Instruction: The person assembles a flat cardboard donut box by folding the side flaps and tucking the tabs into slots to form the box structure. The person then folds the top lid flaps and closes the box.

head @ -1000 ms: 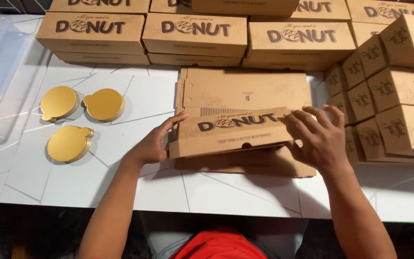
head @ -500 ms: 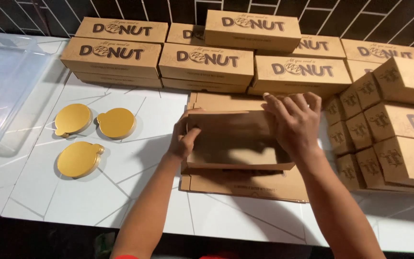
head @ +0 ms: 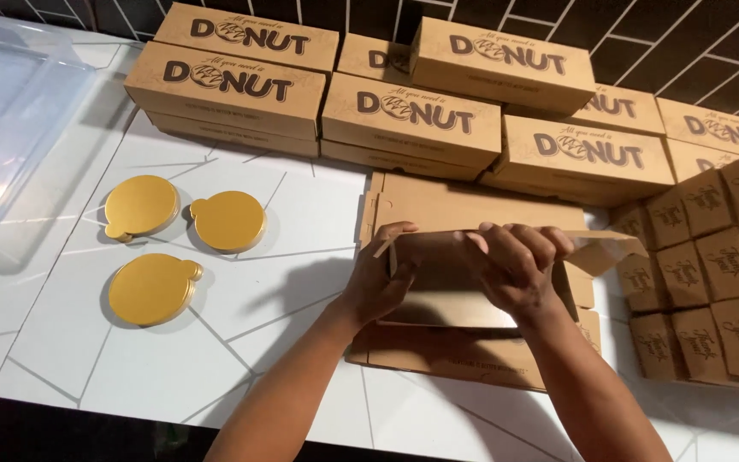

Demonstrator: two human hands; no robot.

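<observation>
A half-folded brown cardboard box [head: 451,287] sits on a stack of flat box blanks [head: 464,355] at the middle of the white tiled table [head: 215,368]. The left hand [head: 382,278] clamps the box's left end wall, thumb inside and fingers curled around the outside. The right hand [head: 515,269] presses on the top rear edge, its fingers [head: 523,239] bent together over the rim, an open side flap [head: 613,248] just beside them. Three gold round cake boards [head: 173,248] lie well apart to the left, and finished printed boxes [head: 412,120] line the back.
</observation>
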